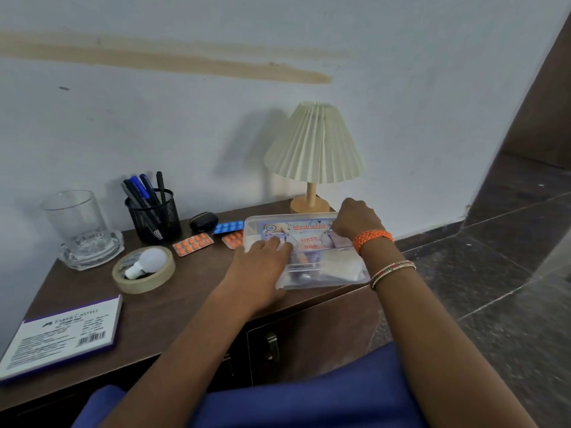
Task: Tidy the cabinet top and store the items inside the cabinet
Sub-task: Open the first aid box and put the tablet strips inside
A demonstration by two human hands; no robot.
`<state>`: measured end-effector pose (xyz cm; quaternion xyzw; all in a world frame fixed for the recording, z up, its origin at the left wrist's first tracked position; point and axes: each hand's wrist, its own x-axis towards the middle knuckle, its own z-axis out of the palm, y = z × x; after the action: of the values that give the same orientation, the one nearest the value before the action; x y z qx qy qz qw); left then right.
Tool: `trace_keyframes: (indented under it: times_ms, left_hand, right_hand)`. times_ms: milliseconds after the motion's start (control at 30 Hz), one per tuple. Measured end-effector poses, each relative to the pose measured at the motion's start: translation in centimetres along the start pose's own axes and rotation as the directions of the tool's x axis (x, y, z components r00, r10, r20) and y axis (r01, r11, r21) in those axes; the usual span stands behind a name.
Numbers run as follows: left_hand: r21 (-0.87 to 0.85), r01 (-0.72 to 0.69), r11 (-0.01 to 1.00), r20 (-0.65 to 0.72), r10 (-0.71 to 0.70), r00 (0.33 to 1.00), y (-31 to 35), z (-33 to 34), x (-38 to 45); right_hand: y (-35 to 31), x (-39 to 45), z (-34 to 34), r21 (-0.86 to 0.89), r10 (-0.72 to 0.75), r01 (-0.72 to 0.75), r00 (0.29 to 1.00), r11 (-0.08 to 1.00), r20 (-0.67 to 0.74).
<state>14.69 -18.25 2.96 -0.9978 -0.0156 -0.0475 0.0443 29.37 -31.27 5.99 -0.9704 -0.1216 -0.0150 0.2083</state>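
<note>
Head view — left hand (262, 257) flat on first-aid box (333, 273) lid; right hand (355, 219) curled, gripping its far edge.

left hand (262, 257) lying flat, pressing on clear first-aid box (327, 273) lid | right hand (355, 219) curling over the box's far edge | box sitting on cabinet top (191, 288) beside lamp (313, 156) | orange pill strips (193, 244) lying left of box
</note>
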Motion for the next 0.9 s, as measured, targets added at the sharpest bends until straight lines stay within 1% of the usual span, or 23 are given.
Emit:
trace_keyframes:
  times_ms: [100,167,200,267,300,367,433,533,600,667,733,833,900]
  left_hand:
    - [0.013,0.085,0.996,0.018,-0.085,0.996,-0.9,-0.6,-1.2]
    - [-0.017,0.099,0.995,0.049,-0.098,0.994,-1.7,-0.9,-2.2]
    - [-0.044,0.101,0.994,0.060,-0.098,0.993,-2.1,-1.0,-2.7]
    - [-0.084,0.107,0.991,0.060,-0.102,0.993,-2.6,-0.8,-3.4]
    - [-0.078,0.113,0.990,0.055,-0.109,0.992,-2.6,-0.6,-3.6]
    - [-0.017,0.144,0.989,0.063,-0.143,0.988,-2.3,-0.1,-3.7]
    - [0.040,0.203,0.978,0.103,-0.206,0.973,-1.6,0.3,-3.6]
    - [0.068,0.236,0.969,0.115,-0.243,0.963,-1.0,0.4,-3.5]
    - [0.064,0.239,0.969,0.118,-0.245,0.962,-1.0,0.4,-3.3]
    - [0.049,0.249,0.967,0.138,-0.253,0.958,-1.0,0.4,-3.2]
    - [0.035,0.256,0.966,0.146,-0.259,0.955,-0.8,0.2,-3.1]
    - [0.013,0.272,0.962,0.158,-0.271,0.950,-0.4,-0.1,-2.9]
    - [0.033,0.285,0.958,0.165,-0.286,0.944,-0.1,-0.3,-3.0]
  right_hand:
    - [-1.9,-1.2,0.1,-0.070,-0.078,0.081,0.996,0.994,0.050]
    - [-3.5,-2.0,0.5,-0.103,-0.103,0.116,0.987,0.988,0.127]
    - [-4.2,-2.4,0.9,-0.125,-0.106,0.132,0.976,0.983,0.192]
    - [-5.3,-3.1,1.7,-0.202,-0.121,0.191,0.942,0.961,0.313]
    - [-5.7,-3.7,1.8,-0.222,-0.148,0.237,0.924,0.946,0.353]
    - [-5.9,-5.4,1.3,-0.222,-0.234,0.354,0.871,0.908,0.432]
    - [-5.1,-6.9,0.6,-0.220,-0.318,0.473,0.806,0.853,0.499]
    - [-3.3,-8.1,-0.2,-0.294,-0.345,0.587,0.735,0.754,0.583]
    - [-2.4,-8.2,-0.3,-0.353,-0.313,0.616,0.716,0.704,0.625]
    - [-2.0,-8.5,0.1,-0.369,-0.324,0.627,0.717,0.686,0.617]
    - [-1.9,-8.9,1.1,-0.389,-0.377,0.622,0.751,0.680,0.542]
    - [-1.6,-9.3,2.9,-0.440,-0.458,0.594,0.803,0.673,0.382]
    - [-1.6,-9.4,3.1,-0.424,-0.458,0.586,0.808,0.690,0.372]
